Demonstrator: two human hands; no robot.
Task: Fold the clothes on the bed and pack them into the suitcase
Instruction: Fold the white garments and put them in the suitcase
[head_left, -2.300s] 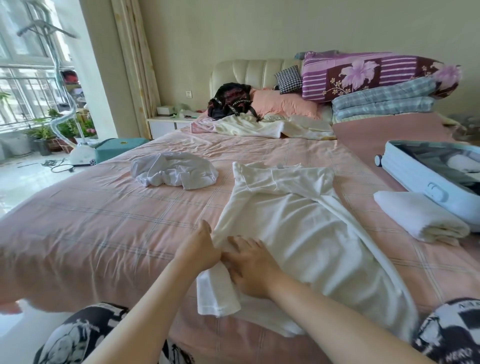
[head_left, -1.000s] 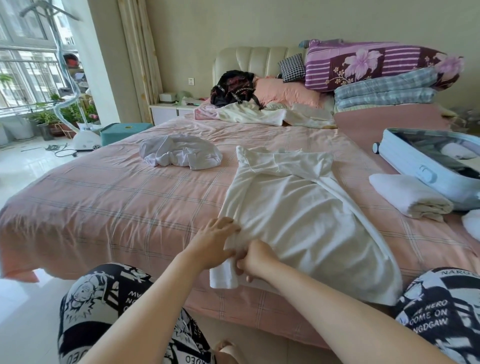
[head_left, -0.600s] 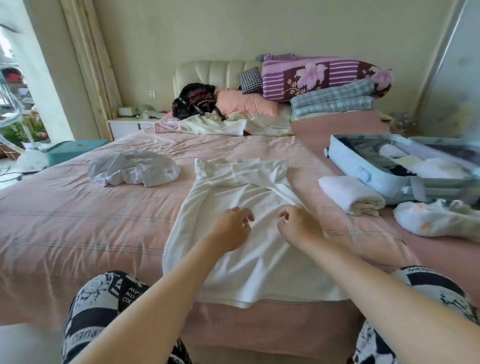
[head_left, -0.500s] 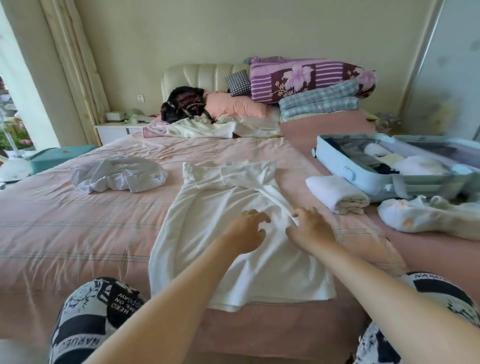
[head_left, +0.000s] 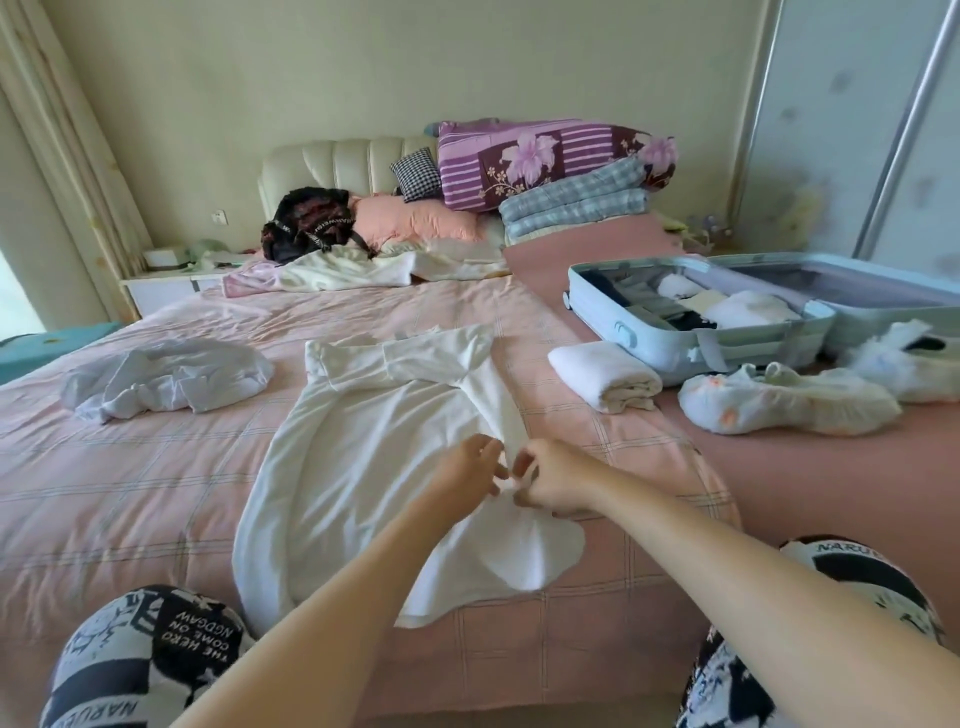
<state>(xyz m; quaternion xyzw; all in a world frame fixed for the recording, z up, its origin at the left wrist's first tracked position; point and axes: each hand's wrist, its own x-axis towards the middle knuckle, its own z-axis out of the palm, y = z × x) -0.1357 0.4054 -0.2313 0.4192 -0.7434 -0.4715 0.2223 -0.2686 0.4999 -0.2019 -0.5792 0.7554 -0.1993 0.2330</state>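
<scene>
A white garment (head_left: 363, 457) lies spread flat on the pink bed (head_left: 130, 493), its left side folded in. My left hand (head_left: 467, 475) and my right hand (head_left: 550, 480) meet at its right sleeve, and both pinch the sleeve's end, lifted a little off the cloth. The light blue suitcase (head_left: 691, 340) lies open on the bed at the right with folded clothes inside. A folded white garment (head_left: 602, 374) rests in front of it. A crumpled white garment (head_left: 166, 376) lies at the left.
A crumpled white and orange piece (head_left: 779, 397) lies right of the folded one. Pillows and folded quilts (head_left: 550, 166) pile at the headboard, with a black bag (head_left: 309, 221) and loose clothes (head_left: 358, 270). A wardrobe door (head_left: 857, 130) stands at the right.
My hands left the garment's lower left corner and moved right to its right sleeve, where they now pinch the cloth. The view has swung right, showing more of the suitcase.
</scene>
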